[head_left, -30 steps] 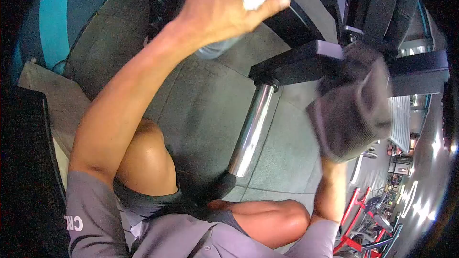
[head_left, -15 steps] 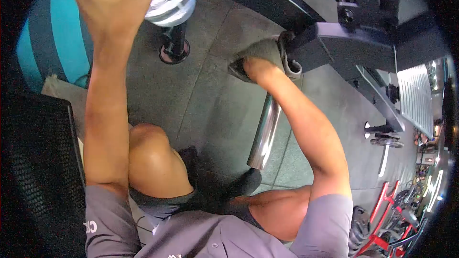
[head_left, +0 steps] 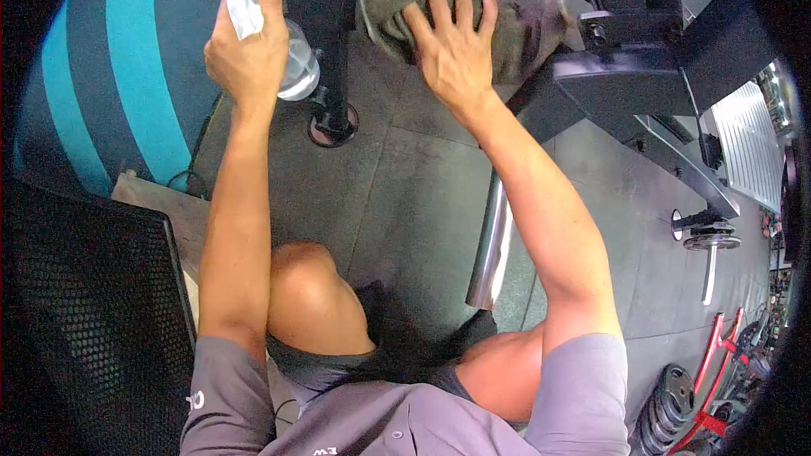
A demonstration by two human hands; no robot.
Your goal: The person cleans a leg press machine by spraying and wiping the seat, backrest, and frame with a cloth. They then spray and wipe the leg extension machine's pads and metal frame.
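My left hand (head_left: 247,59) is closed around a clear spray bottle (head_left: 302,67) with a white spray head (head_left: 242,4). Clear liquid shows in the part of the bottle beyond my hand. My right hand (head_left: 456,51) holds a grey-brown cloth (head_left: 393,13) against the dark machine frame (head_left: 549,101), its fingers spread over the fabric. The cloth's edges are blurred and drape to both sides of the hand. Below my right forearm a shiny metal bar sleeve (head_left: 492,245) points down toward my leg.
A black mesh panel (head_left: 101,287) stands at my left. Behind it is a wall with teal stripes (head_left: 139,59). A dark upright post (head_left: 331,42) rises near the bottle. Weight plates (head_left: 672,397) and a red-framed rack (head_left: 714,363) are at lower right.
My right hand has slid the cloth up along the machine frame, and its fingers now show spread out. My left hand has come lower and rightward with the spray bottle. The view has shifted.
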